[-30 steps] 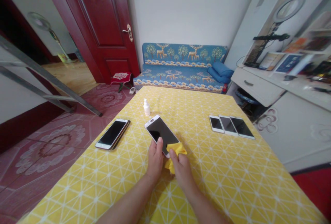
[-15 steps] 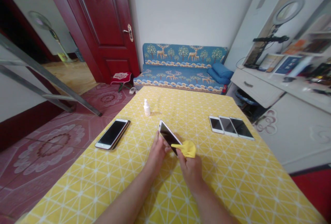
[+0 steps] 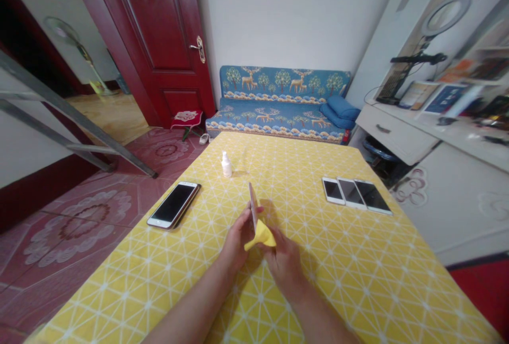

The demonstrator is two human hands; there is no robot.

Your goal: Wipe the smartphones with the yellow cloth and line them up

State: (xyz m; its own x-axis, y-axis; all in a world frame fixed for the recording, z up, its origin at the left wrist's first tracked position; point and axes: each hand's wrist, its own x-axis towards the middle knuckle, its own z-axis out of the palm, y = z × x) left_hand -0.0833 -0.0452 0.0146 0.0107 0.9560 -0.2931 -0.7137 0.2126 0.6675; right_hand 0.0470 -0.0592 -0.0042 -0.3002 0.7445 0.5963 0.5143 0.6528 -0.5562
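Observation:
Between my hands a smartphone [image 3: 253, 207] stands on edge above the table, its thin side turned towards me, so its screen is hidden. My left hand [image 3: 237, 235] grips the phone from the left, its fingers closed around the lower part. Pinched in my right hand [image 3: 283, 256] is a yellow cloth [image 3: 263, 235], which lies against the phone's near end. Beyond the hands, a white spray bottle [image 3: 226, 165] stands upright on the table.
A white phone [image 3: 174, 206] lies on a dark one at the table's left. Three phones [image 3: 352, 193] lie side by side at the right. The yellow patterned tablecloth [image 3: 294, 169] reaches towards a blue sofa [image 3: 274, 113]. A white cabinet [image 3: 457, 190] stands at the right.
The phone has turned from showing its dark screen to standing edge-on. My right hand and the cloth have moved left and down, to the phone's near end.

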